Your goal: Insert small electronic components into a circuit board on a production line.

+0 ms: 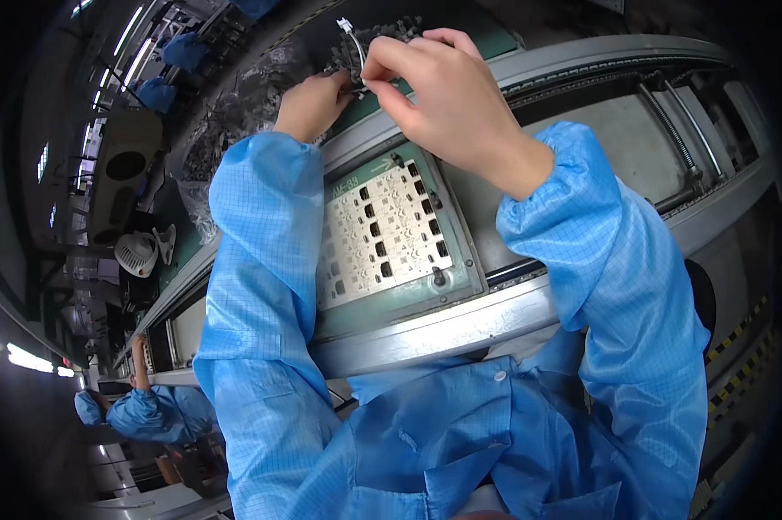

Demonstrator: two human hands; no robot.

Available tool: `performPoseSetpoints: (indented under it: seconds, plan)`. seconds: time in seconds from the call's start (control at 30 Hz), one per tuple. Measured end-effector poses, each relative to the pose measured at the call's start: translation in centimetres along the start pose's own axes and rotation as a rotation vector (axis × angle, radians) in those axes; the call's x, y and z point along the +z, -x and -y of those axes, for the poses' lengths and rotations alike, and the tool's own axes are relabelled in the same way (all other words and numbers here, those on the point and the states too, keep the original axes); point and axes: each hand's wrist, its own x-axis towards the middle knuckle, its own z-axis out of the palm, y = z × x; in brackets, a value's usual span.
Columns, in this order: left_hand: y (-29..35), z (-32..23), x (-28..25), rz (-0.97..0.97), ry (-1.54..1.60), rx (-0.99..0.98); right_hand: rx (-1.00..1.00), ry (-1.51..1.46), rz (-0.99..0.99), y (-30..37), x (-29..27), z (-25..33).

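My right hand (447, 100) is above the far rail, thumb and forefinger pinched on a thin white wire lead. The lead's white connector (346, 25) sticks up past the fingers. Close beside it, my left hand (311, 106) has its fingers curled toward the same spot. What its fingertips hold is too small and partly hidden to make out. Below both hands, a panel of white circuit boards (399, 230) with rows of black components lies in a green fixture (382, 313) with dark clamps. The fixture sits on the conveyor, and my left sleeve covers part of it.
Dark small parts (386, 33) are heaped on the green surface beyond my hands. Clear plastic bags (226, 117) of similar parts lie to the left. A metal conveyor rail (443, 321) runs along my front. A white fan (137, 253) and a co-worker in blue (161, 414) are farther left.
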Motion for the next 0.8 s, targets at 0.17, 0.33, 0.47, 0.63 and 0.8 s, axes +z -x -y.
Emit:
performPoseSetpoints:
  seconds: [0.17,0.33,0.47,0.63,0.8]
  plan:
    - [0.8,0.7,0.6,-0.097,0.355,-0.015,-0.018,0.032,0.015,1.0,0.3,-0.3]
    - [1.9,0.7,-0.5,-0.236,0.717,-0.243,0.012,0.041,0.063,1.2,0.1,-1.7]
    - [3.5,2.8,-3.5,-0.365,0.992,-0.306,0.001,0.027,0.096,0.5,-0.8,-1.5]
    - [10.8,2.6,-6.9,-0.421,1.082,-0.294,0.071,-0.124,0.214,0.3,-0.1,-1.6]
    - [18.2,1.9,-4.7,-0.411,1.643,-0.391,0.293,-0.329,0.331,0.9,1.2,1.8]
